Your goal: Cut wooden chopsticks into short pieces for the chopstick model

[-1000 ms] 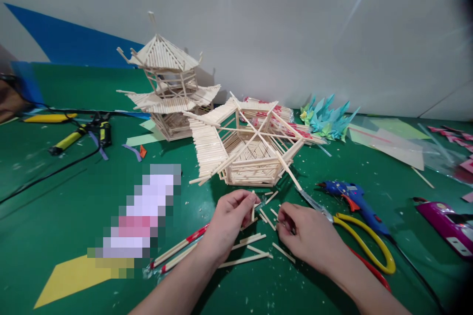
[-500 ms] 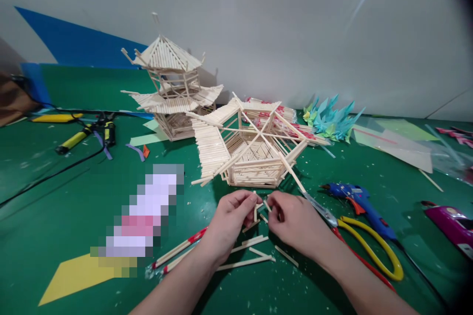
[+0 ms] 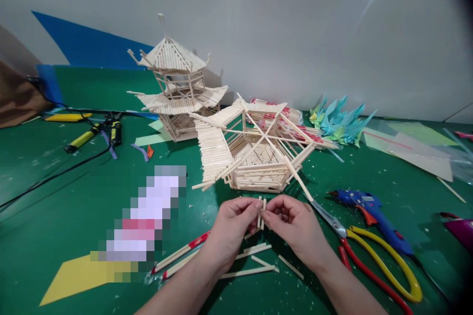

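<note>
Pale wooden sticks point(image 3: 259, 221), a short pair, stood upright side by side: left hand point(image 3: 236, 219) pinching one, right hand point(image 3: 290, 219) the other, each fingertip grip seemingly leaving ends clear, near the pale hexagonal stick frame point(image 3: 258, 177) on the green worktop point(image 3: 88, 194)!

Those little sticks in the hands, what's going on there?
A person's left hand and right hand each pinch a short wooden stick, side by side. Just beyond stands a stick frame, only partly roofed. More loose sticks lie near the hands; scissors and a glue gun lie to the right.
</note>
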Tool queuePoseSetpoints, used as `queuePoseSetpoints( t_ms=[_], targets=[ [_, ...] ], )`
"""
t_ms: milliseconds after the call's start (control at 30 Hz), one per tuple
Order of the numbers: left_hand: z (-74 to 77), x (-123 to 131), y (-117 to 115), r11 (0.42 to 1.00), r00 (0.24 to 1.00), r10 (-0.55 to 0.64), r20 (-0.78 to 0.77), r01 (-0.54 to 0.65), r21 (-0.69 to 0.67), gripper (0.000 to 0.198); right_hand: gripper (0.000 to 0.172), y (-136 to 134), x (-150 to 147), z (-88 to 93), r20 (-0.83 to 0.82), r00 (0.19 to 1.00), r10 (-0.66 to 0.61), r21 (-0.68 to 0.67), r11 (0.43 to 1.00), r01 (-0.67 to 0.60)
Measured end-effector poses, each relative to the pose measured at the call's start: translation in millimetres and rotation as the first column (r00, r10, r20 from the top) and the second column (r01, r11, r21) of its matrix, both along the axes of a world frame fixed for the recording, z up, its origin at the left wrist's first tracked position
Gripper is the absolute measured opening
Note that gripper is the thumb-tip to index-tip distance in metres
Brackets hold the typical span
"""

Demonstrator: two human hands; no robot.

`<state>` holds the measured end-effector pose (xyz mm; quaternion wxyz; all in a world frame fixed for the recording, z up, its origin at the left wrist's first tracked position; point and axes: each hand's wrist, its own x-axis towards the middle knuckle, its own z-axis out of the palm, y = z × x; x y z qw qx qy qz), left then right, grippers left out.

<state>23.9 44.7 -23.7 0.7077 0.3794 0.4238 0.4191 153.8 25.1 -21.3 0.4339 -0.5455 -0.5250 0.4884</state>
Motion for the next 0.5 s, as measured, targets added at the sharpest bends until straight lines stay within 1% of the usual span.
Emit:
queuePoseSetpoints(
  t_ms=[333,500],
  targets=[
    [-0.2,2.2,0.7,0.997,0.998,0.039,0.046,-0.036,-0.067,0.016,0.012,-2.4,0.6,-1.0,0.055,0.998,-0.036,0.040,0.999,0.034],
    [-2.8,0.6,2.4,0.991,0.994,0.068,0.083,-0.057,-0.118,0.015,0.010,-3.0,0.5,-6.6,0.028,0.999,-0.036,0.048,0.998,0.034]
  ],
)
